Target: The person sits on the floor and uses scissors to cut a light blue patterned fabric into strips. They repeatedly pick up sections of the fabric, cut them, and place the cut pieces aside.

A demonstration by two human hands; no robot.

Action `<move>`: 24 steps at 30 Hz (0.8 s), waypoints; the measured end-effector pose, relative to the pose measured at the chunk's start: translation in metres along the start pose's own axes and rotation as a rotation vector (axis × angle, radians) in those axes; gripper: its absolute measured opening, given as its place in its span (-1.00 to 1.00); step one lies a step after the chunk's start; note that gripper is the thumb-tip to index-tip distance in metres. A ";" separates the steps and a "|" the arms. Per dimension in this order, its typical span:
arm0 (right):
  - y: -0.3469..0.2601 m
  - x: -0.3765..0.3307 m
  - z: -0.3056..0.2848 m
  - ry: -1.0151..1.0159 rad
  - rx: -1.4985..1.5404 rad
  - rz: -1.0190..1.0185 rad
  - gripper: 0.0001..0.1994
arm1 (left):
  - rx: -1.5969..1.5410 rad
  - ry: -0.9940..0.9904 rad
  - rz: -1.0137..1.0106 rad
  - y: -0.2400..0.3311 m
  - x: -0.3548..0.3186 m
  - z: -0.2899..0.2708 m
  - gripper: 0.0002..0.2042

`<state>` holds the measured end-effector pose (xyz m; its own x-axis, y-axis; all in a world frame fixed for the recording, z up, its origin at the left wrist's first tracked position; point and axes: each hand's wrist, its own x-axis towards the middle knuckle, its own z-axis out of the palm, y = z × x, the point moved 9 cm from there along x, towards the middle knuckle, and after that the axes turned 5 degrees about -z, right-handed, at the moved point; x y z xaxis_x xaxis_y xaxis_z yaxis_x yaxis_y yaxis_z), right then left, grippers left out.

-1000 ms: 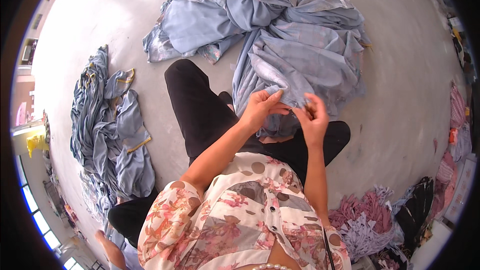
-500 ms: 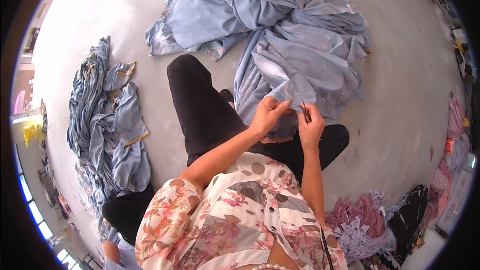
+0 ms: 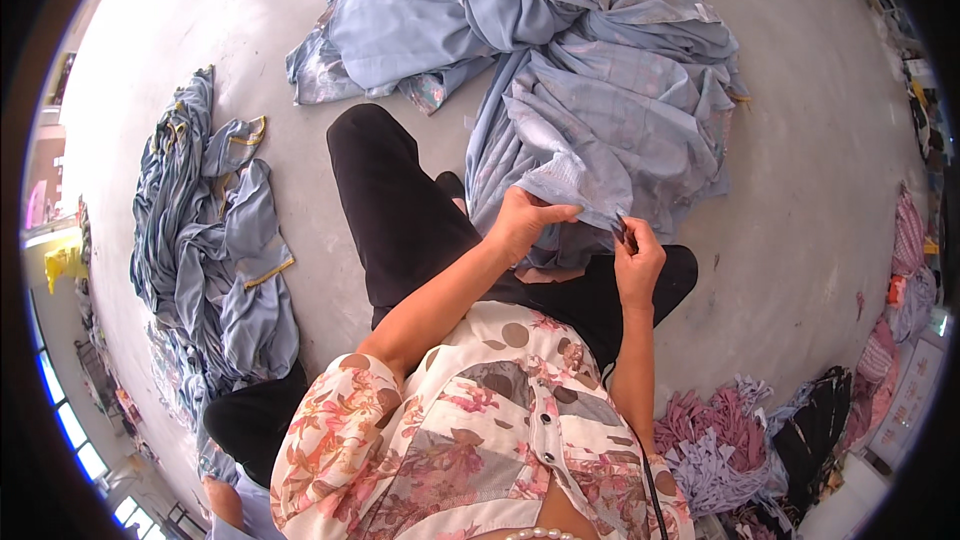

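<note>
A large heap of blue-grey patterned fabric (image 3: 600,90) lies on the floor before me, its near end over my lap. My left hand (image 3: 527,224) is closed on the edge of this fabric, thumb on top. Just to the right, my right hand (image 3: 640,262) is wrapped round small dark thread snips (image 3: 620,229). Their tips are at the fabric's edge; whether they touch it I cannot tell. The handle is mostly hidden in my fingers.
To my left is a long pile of blue-grey cloth pieces (image 3: 212,230) with yellow edging. Beside it, another person's dark-clothed knee (image 3: 255,422) shows. Bundles of mauve and lilac strips (image 3: 722,445) lie at lower right. My black-trousered leg (image 3: 395,205) is bent on the grey floor.
My right hand with the snips has moved right and slightly down, away from my left hand. The left hand keeps its hold on the fabric, having shifted only slightly.
</note>
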<state>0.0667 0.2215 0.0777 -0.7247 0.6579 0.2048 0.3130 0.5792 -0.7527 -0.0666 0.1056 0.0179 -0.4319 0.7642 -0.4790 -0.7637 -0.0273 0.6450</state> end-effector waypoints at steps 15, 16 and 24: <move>-0.064 0.033 0.006 -0.134 -0.044 -0.261 -0.82 | 0.286 0.012 -0.005 0.021 -0.010 0.015 -0.72; -0.065 0.034 0.007 -0.132 -0.045 -0.264 -0.82 | 0.271 0.004 0.009 0.021 -0.010 0.016 -0.72; -0.045 0.029 -0.002 0.085 0.309 -0.002 -0.80 | 0.203 -0.044 0.040 0.022 -0.010 0.023 -0.72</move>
<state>0.0326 0.2159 0.1183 -0.6674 0.7020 0.2485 0.1005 0.4155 -0.9040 -0.0682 0.1117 0.0506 -0.4354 0.7927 -0.4267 -0.6317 0.0687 0.7722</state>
